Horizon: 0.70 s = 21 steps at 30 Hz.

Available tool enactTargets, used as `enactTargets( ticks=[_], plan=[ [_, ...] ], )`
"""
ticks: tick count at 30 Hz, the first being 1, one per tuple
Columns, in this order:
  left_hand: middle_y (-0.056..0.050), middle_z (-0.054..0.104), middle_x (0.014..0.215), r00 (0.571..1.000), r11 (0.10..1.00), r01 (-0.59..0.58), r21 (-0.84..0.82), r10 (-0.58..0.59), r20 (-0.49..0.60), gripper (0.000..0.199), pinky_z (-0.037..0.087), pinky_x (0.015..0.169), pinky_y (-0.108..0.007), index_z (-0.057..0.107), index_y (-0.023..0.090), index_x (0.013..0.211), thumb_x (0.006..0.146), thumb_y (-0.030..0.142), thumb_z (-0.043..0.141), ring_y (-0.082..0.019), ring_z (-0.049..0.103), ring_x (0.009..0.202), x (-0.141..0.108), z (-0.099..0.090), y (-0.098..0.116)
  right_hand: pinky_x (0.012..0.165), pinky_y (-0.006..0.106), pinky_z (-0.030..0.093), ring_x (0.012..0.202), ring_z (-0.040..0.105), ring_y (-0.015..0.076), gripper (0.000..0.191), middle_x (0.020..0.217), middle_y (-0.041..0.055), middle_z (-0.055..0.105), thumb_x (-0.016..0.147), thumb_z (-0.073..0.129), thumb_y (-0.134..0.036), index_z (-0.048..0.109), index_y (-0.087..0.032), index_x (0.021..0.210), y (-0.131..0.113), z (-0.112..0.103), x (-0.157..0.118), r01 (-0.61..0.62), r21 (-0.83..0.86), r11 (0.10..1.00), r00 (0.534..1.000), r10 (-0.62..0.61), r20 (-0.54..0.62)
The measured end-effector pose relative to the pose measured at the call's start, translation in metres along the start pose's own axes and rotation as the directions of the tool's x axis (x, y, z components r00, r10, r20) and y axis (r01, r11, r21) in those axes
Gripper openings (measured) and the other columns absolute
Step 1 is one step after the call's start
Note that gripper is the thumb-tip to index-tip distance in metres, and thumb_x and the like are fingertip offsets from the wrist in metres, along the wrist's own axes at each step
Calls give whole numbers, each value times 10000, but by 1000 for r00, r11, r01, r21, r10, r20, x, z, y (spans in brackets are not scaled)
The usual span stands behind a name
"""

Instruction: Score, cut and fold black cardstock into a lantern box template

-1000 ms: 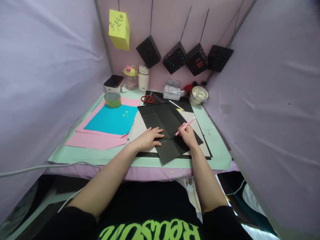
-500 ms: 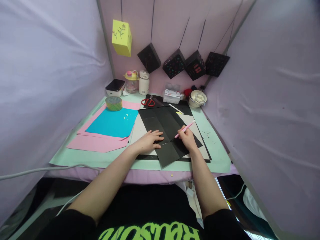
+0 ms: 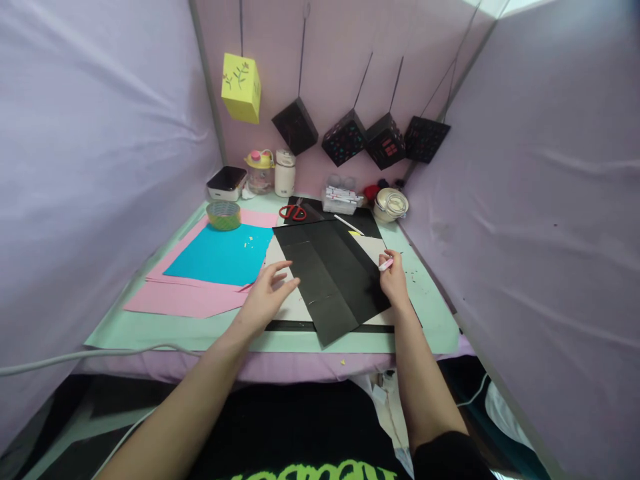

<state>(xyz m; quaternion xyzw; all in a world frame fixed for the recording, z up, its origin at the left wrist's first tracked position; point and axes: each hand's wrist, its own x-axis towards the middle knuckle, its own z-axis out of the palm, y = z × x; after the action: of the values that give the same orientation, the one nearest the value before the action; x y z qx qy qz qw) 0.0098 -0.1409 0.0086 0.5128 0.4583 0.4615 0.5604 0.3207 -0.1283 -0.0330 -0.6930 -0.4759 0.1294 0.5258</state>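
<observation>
A folded sheet of black paper (image 3: 330, 273) lies at a slant over a grey-white board (image 3: 295, 307) in the middle of the table. Just left of the sheet, my left hand (image 3: 270, 293) is raised with its fingers apart and nothing in it. Over the board's right side, my right hand (image 3: 393, 277) has its fingers closed round a pink and white pen (image 3: 386, 264). Short cut lines show on the black paper's left panel.
Blue paper (image 3: 220, 253) and pink sheets (image 3: 185, 299) lie left, with a tape roll (image 3: 224, 217) on them. Red scissors (image 3: 293, 212), a white pen (image 3: 349, 225), a marker box (image 3: 341, 200) and bottles stand or lie behind. Black paper boxes (image 3: 345, 138) hang above.
My left hand has lifted off the black paper and moved left. My right hand has moved right with the pen, away from the paper. The view has tilted slightly.
</observation>
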Motion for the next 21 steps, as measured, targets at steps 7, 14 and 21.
enactTargets(
  ticks=[7,14,21],
  plan=[
    [-84,540,1180,862,660,474,-583,-483,153,203,484,936,-543,535,198,926,773,136,652,-352,578,1149,1,6,19,894,406,425,1028,598,269,521,1152,160,633,851,466,-555,497,-165,1194,14,2,0,-105,-38,994,994,104,-37],
    [-134,593,1060,854,585,441,-680,-506,118,48,484,989,-448,535,160,856,828,123,549,-308,590,1153,-14,12,27,882,413,426,1010,607,277,495,1143,160,633,867,439,-551,497,-174,1183,14,2,-3,-106,-66,992,993,102,-54],
    [-180,561,1309,793,544,544,-639,-583,178,380,391,1098,-413,524,132,1215,837,97,530,-264,547,1236,-73,-5,16,918,429,417,1102,577,302,427,1217,159,608,863,471,-468,503,-195,1190,5,2,-26,6,-178,984,991,18,133]
  ],
)
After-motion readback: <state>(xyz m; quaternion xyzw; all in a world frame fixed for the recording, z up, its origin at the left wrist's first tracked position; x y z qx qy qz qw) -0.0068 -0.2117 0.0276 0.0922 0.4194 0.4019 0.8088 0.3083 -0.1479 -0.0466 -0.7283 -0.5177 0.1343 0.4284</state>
